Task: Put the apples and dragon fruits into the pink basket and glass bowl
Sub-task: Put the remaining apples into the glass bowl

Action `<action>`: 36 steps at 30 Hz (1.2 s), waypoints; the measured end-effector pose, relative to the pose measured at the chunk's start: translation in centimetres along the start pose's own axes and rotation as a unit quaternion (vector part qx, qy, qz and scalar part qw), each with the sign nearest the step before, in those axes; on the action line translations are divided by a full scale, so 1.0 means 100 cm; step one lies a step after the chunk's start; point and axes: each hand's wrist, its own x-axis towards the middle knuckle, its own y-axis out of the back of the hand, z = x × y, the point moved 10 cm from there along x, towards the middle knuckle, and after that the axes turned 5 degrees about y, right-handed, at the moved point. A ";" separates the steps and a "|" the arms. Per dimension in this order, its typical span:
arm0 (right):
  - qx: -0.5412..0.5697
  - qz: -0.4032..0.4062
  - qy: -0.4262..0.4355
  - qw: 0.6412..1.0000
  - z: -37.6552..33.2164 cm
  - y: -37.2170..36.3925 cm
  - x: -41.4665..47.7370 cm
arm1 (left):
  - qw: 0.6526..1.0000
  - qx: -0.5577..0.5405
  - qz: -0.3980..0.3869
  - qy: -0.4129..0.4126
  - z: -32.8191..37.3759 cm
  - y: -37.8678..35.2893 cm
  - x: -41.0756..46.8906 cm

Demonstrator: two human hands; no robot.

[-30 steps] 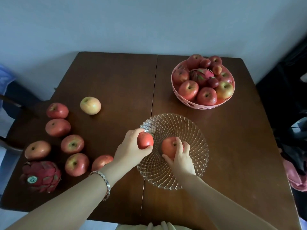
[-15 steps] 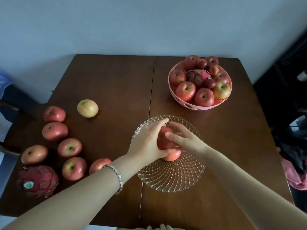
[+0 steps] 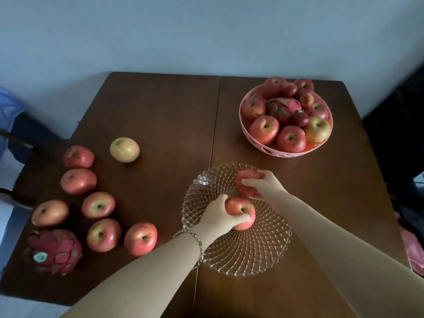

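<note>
The glass bowl [image 3: 250,255] stands at the table's front middle. Inside it my left hand [image 3: 218,216] grips a red apple [image 3: 243,213] near the bowl's centre. My right hand [image 3: 266,183] grips a second red apple [image 3: 244,180] at the bowl's far side. The pink basket [image 3: 275,152] at the back right is heaped with apples around a dragon fruit [image 3: 285,109]. On the left of the table lie several loose apples, among them a yellow-green one [image 3: 124,149], and a dragon fruit [image 3: 54,251] with a sticker.
The brown wooden table [image 3: 160,115] has a seam down its middle and stands against a pale wall. A chair with blue cloth [image 3: 11,115] is at the far left. Dark items and a pink cloth [image 3: 413,251] sit off the right edge.
My right hand moved its apple from the bowl's centre to the far side. My left hand brought its apple from the bowl's left rim down into the centre.
</note>
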 end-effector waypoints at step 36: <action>-0.181 0.088 0.150 0.968 -0.013 -0.003 -0.011 | 0.946 0.209 0.218 -0.120 0.004 0.085 -0.044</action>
